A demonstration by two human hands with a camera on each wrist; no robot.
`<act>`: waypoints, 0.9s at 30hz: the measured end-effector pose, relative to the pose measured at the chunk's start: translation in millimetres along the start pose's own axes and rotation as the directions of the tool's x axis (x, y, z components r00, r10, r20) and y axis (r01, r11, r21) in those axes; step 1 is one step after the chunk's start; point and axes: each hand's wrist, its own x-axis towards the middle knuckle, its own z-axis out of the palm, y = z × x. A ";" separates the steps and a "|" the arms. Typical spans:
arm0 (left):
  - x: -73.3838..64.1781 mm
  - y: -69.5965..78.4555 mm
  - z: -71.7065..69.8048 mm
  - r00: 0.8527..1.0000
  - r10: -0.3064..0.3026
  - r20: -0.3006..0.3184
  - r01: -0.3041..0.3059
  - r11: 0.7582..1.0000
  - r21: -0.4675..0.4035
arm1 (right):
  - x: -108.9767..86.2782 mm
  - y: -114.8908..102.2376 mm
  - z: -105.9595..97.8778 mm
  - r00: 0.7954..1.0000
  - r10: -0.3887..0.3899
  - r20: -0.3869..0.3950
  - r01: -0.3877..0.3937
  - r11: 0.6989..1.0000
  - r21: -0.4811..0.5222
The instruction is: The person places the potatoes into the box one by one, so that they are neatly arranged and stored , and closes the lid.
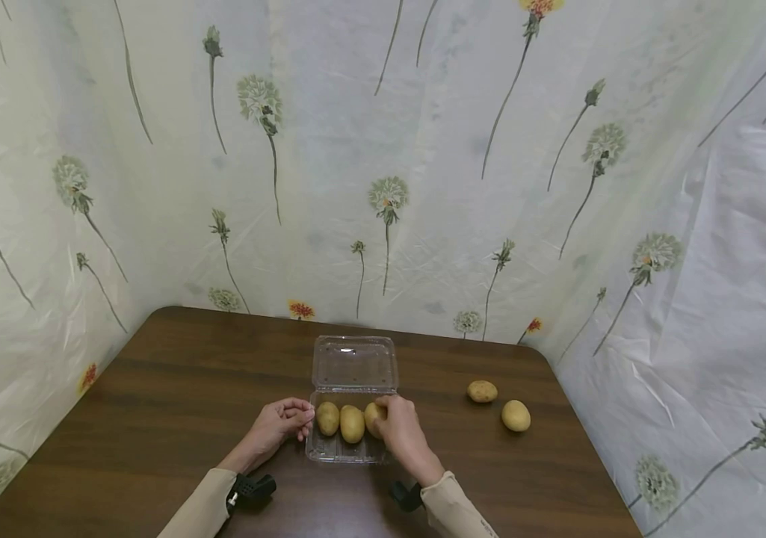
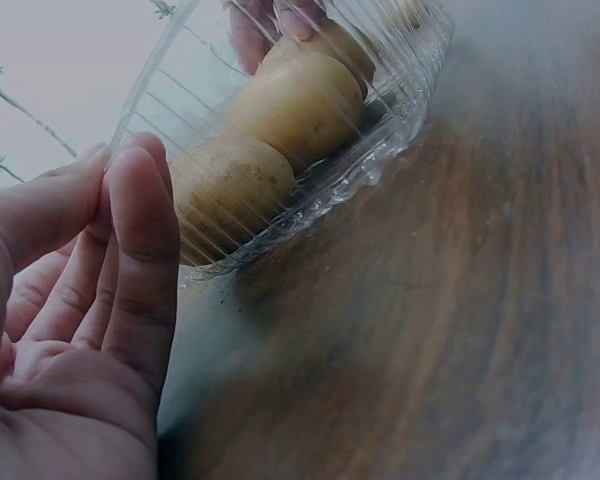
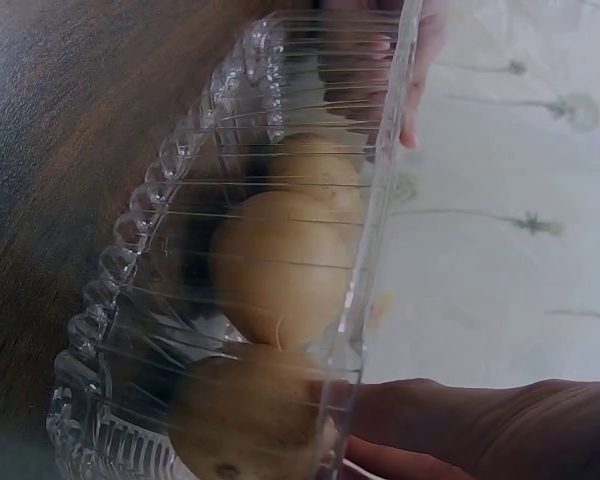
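Observation:
A clear plastic clamshell box [image 1: 341, 454] lies on the table with its lid [image 1: 356, 365] tipped back, away from me. Inside, three potatoes sit in a row: a left one [image 1: 327, 420], a middle one [image 1: 352, 426] and a right one [image 1: 372, 420]. My left hand [image 1: 278, 427] pinches the box's left rim between thumb and fingertips, plainly seen in the left wrist view. On the other side, my right hand [image 1: 406, 433] reaches over the right rim and grips the right potato [image 3: 242, 415]. Part of that potato is hidden behind the fingers.
Two more potatoes lie on the brown wooden table [image 1: 221, 373] to the right, one farther back [image 1: 482, 391] and one nearer [image 1: 516, 416]. Behind the table and at both sides hangs a pale curtain [image 1: 329, 164] with a dandelion print.

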 end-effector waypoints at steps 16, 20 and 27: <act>1.8 -2.9 -2.8 1.000 0.007 0.006 -0.007 1.000 -0.004 | 0.9 4.5 0.7 0.997 -0.035 0.072 0.037 0.999 -0.030; 1.9 -2.6 -2.9 1.000 0.018 0.007 -0.018 1.000 -0.001 | 1.5 6.0 1.2 0.994 -0.054 0.092 0.058 0.997 -0.042; 2.3 -3.5 -1.8 1.000 0.004 0.003 -0.004 1.000 -0.008 | 2.3 6.2 0.2 0.997 0.008 0.077 -0.010 0.999 0.035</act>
